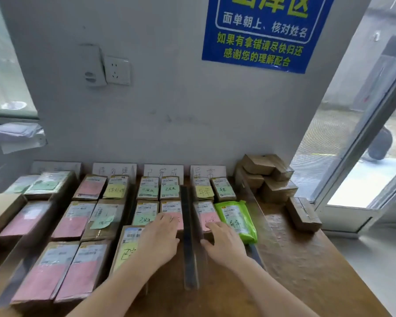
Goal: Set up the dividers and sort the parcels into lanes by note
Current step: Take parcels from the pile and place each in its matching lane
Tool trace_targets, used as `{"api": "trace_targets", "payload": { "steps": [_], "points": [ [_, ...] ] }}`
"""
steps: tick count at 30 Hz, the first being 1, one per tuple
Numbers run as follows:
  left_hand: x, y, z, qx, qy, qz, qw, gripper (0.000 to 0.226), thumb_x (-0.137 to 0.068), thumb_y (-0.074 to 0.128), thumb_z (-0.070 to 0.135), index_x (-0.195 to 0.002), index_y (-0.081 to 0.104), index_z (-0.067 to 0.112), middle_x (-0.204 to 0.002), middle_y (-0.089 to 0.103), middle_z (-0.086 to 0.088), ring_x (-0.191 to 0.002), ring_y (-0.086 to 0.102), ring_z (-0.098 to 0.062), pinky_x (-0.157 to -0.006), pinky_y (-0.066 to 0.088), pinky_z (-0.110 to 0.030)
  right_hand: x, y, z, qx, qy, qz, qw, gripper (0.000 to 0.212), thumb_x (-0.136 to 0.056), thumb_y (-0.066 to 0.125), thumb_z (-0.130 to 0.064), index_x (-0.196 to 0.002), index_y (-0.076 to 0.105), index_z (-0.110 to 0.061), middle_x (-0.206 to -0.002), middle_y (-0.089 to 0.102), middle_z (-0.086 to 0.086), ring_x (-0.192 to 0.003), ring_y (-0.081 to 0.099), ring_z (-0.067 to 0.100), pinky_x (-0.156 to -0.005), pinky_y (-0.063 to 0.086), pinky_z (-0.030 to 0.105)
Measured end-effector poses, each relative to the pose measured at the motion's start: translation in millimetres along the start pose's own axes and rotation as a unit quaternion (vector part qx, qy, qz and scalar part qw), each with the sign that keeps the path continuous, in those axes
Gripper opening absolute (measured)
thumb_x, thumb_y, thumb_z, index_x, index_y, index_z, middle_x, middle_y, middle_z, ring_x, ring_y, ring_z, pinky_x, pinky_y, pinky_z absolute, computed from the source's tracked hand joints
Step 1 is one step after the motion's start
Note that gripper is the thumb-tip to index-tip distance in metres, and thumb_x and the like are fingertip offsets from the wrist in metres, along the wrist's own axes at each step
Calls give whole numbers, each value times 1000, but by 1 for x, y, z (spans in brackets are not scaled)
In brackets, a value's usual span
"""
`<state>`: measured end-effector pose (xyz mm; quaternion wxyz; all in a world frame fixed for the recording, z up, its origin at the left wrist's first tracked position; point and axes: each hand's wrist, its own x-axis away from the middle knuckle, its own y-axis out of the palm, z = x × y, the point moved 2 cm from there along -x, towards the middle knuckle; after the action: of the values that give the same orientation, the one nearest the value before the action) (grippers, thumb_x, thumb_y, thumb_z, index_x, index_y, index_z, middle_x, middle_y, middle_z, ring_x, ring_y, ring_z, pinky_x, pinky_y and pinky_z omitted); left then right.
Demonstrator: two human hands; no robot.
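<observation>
Left hand [160, 236] flat, fingers straight, on pink-note parcel [179, 221] just left of upright divider [188, 248]. Right hand [224, 243] also flat, fingers on 2nd parcel [205, 211] right of divider, beside green pouch [236, 220]. All on table [295, 259].

This is a parcel pick-up station. A blue notice [263, 35] on the far wall asks for labels face up and names checked. Below it a wooden counter [306, 271] carries rows of parcels [73, 221] with shipping labels and coloured notes, headed by handwritten lane cards [163, 170]. A glass door [329, 145] stands at the right.
</observation>
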<state>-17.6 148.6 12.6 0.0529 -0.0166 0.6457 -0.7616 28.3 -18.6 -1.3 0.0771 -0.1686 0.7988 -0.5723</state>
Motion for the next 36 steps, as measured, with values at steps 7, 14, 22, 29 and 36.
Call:
{"api": "trace_targets", "payload": {
  "steps": [7,14,22,29,36],
  "points": [
    [-31,1,111,-3,41,-13,999,52,-93,53,37,-141,42,20,-138,46,0,-130,41,-18,-102,40,-34,16,-62,102,63,26,15,998,51,-92,56,-43,-138,47,-21,-136,52,6,-129,43,28,-104,39,39],
    [-57,16,220,21,77,-23,997,54,-95,53,36,-144,39,17,-143,45,-3,-136,35,-21,-106,37,-36,31,-103,205,82,64,20,994,42,-91,55,-41,-128,54,-21,-127,55,7,-124,47,29,-97,42,38],
    [-102,33,305,-5,110,-34,993,51,-96,53,39,-141,42,16,-142,45,-4,-136,35,-23,-107,39,-37,26,-128,295,83,120,9,989,45,-92,52,-47,-128,52,-20,-131,54,7,-126,46,28,-102,41,41],
    [-178,55,340,-34,122,-42,991,48,-95,53,40,-137,46,16,-136,50,-4,-132,40,-24,-102,43,-38,-13,-130,352,70,152,-7,986,50,-92,51,-50,-133,51,-22,-134,53,6,-128,43,28,-103,40,40],
    [-274,72,347,-58,103,-36,992,44,-94,54,40,-131,49,17,-132,52,-6,-128,43,-25,-97,44,-39,-77,-119,401,57,181,-37,981,61,-88,52,-58,-138,47,-23,-139,49,4,-131,40,27,-103,38,38]
  ]
}}
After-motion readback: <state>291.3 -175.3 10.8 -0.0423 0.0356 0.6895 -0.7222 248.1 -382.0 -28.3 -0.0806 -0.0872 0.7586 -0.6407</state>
